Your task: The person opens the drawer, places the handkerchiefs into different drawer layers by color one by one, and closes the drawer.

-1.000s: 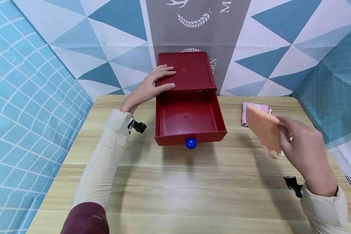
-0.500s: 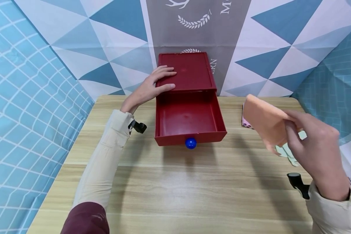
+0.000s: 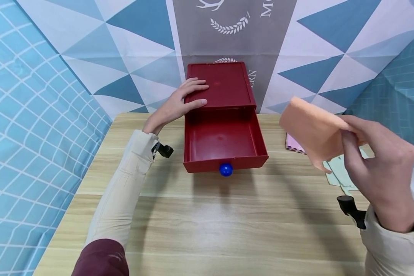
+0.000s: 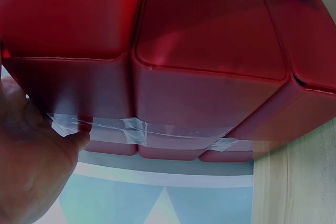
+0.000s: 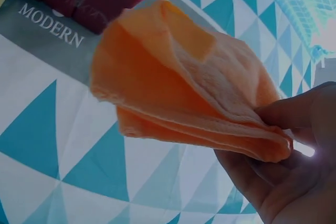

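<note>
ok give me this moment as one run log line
left hand: rests on red cabinet | right hand: pinches orange cloth | drawer: open | pink cloth, green cloth: on table

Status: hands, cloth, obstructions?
Left hand resting on red drawer unit. Right hand pinching folded orange cloth, above table. Nothing seen blocking open drawer.

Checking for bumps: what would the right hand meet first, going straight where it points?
Likely the triangle-patterned backdrop, with the orange cloth in the right hand touching first, though depth is hard to judge.
</note>
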A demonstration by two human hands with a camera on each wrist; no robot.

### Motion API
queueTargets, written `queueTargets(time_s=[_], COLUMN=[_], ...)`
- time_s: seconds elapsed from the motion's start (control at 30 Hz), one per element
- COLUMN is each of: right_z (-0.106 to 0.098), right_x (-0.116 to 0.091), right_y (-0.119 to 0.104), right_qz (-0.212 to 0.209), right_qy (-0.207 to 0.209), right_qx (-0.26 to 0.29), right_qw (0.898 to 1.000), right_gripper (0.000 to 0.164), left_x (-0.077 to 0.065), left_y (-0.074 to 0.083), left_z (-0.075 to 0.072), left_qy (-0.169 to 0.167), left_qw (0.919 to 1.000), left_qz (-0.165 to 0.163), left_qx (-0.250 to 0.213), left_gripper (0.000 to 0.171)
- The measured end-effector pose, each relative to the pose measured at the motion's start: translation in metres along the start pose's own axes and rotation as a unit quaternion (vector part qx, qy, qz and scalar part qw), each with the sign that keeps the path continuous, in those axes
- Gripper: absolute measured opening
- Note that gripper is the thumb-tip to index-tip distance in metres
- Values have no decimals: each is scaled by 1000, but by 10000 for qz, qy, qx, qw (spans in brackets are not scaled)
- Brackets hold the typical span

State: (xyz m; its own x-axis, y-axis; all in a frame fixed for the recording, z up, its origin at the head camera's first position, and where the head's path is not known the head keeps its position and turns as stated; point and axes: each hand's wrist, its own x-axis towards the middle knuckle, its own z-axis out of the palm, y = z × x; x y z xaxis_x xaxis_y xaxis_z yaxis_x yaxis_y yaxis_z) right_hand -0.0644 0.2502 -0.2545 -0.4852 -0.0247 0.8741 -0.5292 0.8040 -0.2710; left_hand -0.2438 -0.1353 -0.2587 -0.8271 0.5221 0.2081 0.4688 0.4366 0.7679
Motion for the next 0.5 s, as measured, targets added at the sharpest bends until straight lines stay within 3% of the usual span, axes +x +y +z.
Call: queueTargets(time_s=[0.17, 0.37, 0.5], right_z=[8, 17, 23], right_x=[11, 24, 30], right_y=[-7, -17, -22], right_qz=[-46, -203, -288], right_qy=[266, 259, 240], right_qx=[156, 306, 493], right_qw=[9995, 9990, 9981], right_gripper=[24, 24, 23], left_x=[2, 11, 16], left_y=[-5, -32, -43], left_z=[0, 1, 1], left_qy=[54, 131, 157], left_qw=[9999, 9996, 9993], left_qz=[111, 125, 158], left_qx=[101, 210, 284], left_gripper=[56, 57, 56])
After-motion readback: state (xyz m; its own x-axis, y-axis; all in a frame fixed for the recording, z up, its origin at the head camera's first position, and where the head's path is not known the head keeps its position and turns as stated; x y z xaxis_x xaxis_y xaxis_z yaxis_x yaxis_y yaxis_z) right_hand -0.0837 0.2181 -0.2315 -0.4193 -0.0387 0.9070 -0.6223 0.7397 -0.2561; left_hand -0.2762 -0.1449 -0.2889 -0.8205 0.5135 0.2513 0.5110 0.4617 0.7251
